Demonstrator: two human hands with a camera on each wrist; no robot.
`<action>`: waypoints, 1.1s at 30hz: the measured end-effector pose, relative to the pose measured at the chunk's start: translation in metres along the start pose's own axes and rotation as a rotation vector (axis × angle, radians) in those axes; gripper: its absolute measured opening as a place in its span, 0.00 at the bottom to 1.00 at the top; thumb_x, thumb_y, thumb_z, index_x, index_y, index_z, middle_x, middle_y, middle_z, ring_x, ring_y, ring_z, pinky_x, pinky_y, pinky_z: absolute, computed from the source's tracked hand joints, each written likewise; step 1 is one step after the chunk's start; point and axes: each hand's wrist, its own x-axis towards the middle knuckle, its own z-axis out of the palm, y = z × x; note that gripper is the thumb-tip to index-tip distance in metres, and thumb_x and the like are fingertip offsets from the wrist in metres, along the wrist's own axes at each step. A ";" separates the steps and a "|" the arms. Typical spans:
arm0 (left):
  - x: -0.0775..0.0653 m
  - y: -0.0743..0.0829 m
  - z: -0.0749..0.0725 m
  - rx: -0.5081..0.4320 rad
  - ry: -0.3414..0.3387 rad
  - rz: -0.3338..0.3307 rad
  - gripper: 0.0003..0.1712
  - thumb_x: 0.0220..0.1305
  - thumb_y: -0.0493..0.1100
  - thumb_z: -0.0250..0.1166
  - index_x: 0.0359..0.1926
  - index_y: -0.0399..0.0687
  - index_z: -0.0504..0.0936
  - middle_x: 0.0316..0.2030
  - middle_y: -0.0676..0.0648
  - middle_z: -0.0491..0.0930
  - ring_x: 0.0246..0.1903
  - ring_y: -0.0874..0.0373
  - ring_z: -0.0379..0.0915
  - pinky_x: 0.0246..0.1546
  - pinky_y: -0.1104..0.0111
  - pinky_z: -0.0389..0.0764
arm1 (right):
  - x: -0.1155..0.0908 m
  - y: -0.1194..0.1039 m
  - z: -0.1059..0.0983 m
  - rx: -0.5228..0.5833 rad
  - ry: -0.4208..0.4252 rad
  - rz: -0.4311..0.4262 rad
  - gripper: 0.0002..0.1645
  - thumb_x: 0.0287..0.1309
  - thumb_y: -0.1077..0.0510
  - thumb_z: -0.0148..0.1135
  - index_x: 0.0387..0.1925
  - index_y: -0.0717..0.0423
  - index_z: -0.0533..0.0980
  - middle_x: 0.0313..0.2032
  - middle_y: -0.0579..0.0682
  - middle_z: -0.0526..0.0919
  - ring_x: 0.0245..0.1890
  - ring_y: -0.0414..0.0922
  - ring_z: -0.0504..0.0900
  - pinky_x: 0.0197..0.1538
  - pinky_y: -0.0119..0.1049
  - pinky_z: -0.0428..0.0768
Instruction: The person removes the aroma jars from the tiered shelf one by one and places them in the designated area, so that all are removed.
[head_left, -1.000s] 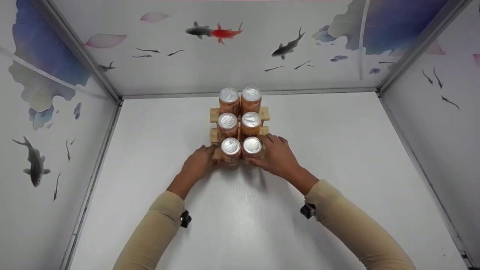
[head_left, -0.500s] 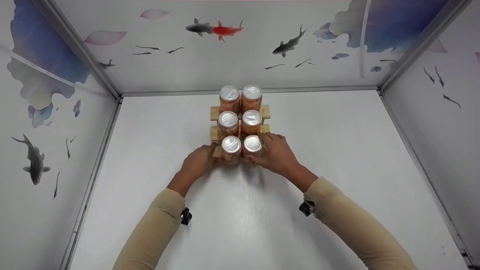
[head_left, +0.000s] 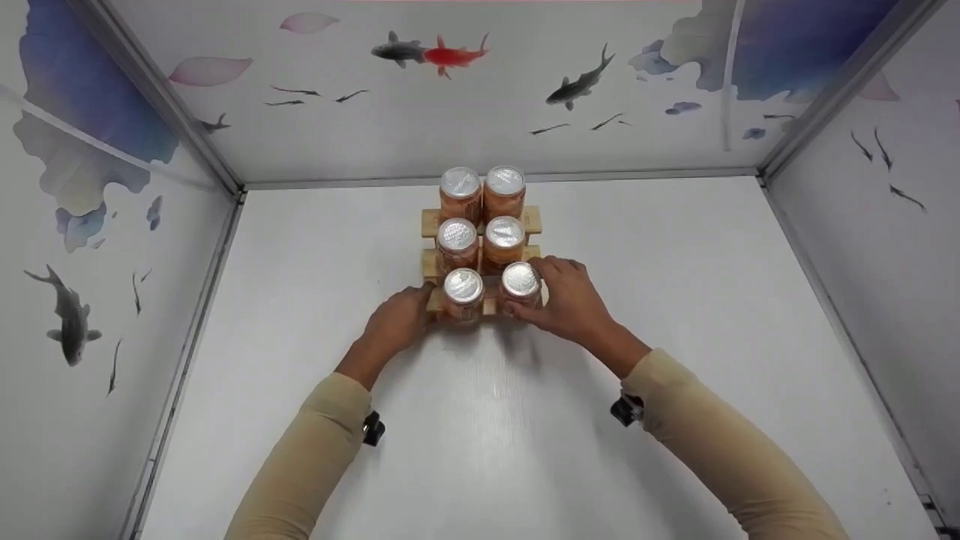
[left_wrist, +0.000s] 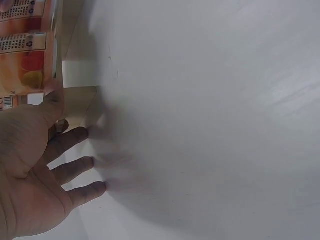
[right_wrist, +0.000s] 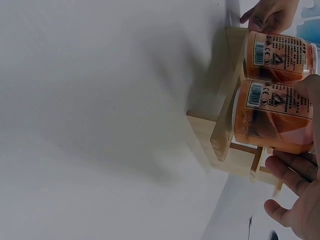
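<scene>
A stepped wooden rack [head_left: 532, 220] carries jars with silvery lids and orange printed labels, two on each step. At the rack's lower left end, the left hand [head_left: 397, 319] holds the wood between thumb and index finger; its other fingers [left_wrist: 75, 168] spread down toward the table. The right hand [head_left: 574, 300] grips the front right jar [head_left: 520, 281], thumb on the near side and fingers around the far side. A gap separates this jar from the front left jar [head_left: 463, 289] in the head view. In the right wrist view, the held jar [right_wrist: 272, 117] stands over the lowest step.
Two middle jars [head_left: 457, 236] and two back jars [head_left: 505, 184] stand on the higher steps. A white table [head_left: 480, 450] lies under the rack. Behind it rises a wall [head_left: 337, 142] with painted fish, and side walls [head_left: 45, 420] flank the table.
The right hand has moved the front right jar a little to the right, opening a gap beside the front left jar. The left hand stays at the rack's end.
</scene>
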 end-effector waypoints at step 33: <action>0.004 0.000 0.001 -0.020 -0.022 -0.017 0.30 0.84 0.45 0.64 0.80 0.43 0.72 0.61 0.34 0.87 0.62 0.39 0.86 0.61 0.45 0.86 | -0.005 0.066 -0.030 -0.048 0.050 0.143 0.43 0.60 0.43 0.83 0.64 0.68 0.78 0.55 0.66 0.87 0.57 0.64 0.87 0.72 0.69 0.74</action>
